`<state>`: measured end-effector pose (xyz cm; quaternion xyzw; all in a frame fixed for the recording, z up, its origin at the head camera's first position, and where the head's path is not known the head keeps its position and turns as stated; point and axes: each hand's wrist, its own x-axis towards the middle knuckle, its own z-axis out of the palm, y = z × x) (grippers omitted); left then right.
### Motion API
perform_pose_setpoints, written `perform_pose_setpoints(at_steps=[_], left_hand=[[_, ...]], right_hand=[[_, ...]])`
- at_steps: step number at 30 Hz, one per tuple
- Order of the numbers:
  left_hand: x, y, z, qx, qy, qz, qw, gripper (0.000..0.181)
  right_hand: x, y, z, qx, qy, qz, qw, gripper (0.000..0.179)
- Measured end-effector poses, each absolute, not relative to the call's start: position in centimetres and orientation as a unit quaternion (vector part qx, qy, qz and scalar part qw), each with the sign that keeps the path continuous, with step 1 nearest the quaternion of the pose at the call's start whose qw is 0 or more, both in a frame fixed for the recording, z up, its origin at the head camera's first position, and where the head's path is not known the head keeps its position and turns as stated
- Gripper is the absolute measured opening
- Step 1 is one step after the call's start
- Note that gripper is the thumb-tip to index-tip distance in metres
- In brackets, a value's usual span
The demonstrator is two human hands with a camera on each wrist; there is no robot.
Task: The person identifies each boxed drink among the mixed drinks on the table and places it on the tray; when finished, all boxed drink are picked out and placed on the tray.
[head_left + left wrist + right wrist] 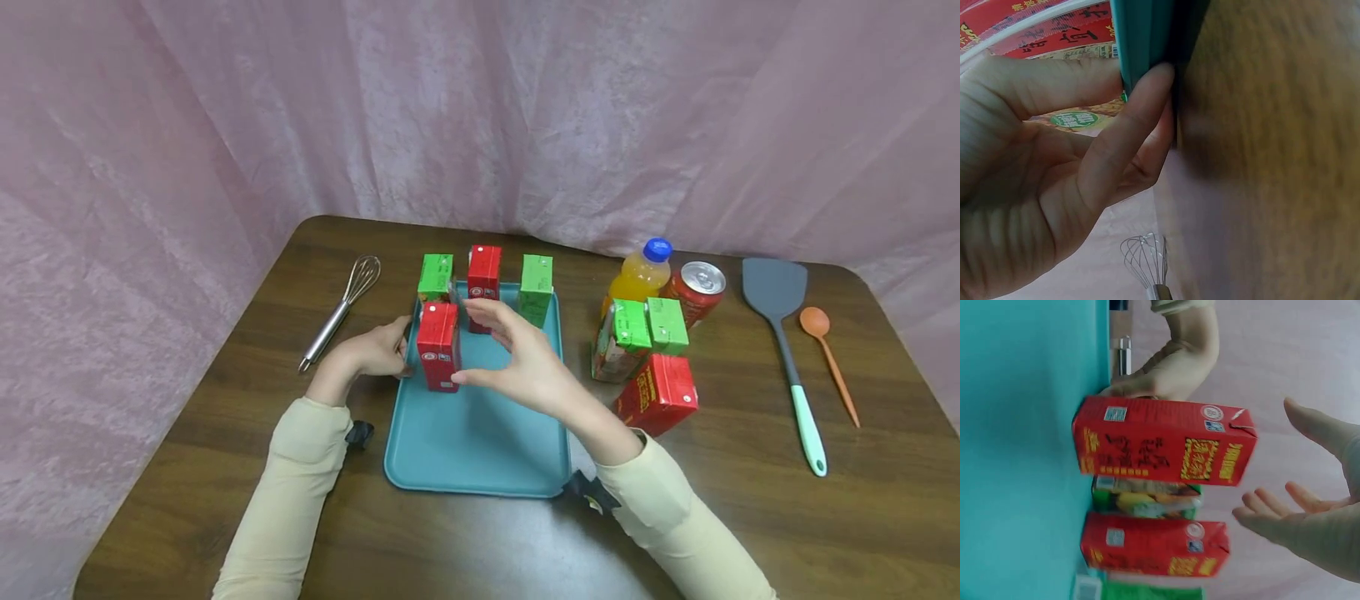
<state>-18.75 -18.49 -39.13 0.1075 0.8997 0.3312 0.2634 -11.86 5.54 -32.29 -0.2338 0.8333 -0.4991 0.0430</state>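
Note:
My left hand (377,350) is at the left side of a blue-green tray (480,454). In the left wrist view, its thumb and fingers pinch the tray rim (1141,44). A red drink carton (440,350) stands upright on the tray close to that hand. My right hand (528,367) hovers just right of this carton, thumb and fingers spread, holding nothing; the right wrist view shows a gap between the fingers and the carton top. Behind stand another red carton (484,268), a green carton (436,273) at the left and a green carton (536,287) at the right.
Right of the tray are two green cartons (666,325), a red carton (660,396), an orange drink bottle (637,275) and a red can (697,292). A spatula (783,350) and an orange spoon (831,362) lie further right. A whisk (341,312) lies left.

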Motion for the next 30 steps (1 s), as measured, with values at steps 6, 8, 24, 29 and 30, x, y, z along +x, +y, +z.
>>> perform_pose_setpoints(at_steps=[6,8,24,29,30], left_hand=[[-18.8,-18.3,-39.1,0.113,0.901,0.326,0.261,0.088],[-18.8,-18.3,-39.1,0.113,0.901,0.324,0.264,0.089],[-18.8,-18.7,-39.1,0.106,0.902,0.322,0.265,0.088],[-18.8,-18.6,-39.1,0.103,0.900,0.326,0.269,0.089],[-18.8,-18.6,-39.1,0.101,0.900,0.326,0.270,0.089]], right_hand=[[-9.5,9.6,-31.4,-0.259,0.847,-0.464,0.009,0.073],[-8.8,11.1,-31.2,-0.256,0.853,-0.454,-0.011,0.070],[-7.0,21.0,-30.5,-0.242,0.884,-0.352,-0.191,0.062],[-7.1,23.2,-30.6,-0.189,0.895,-0.353,-0.198,0.060],[-7.2,23.6,-30.6,-0.178,0.895,-0.358,-0.196,0.059]])
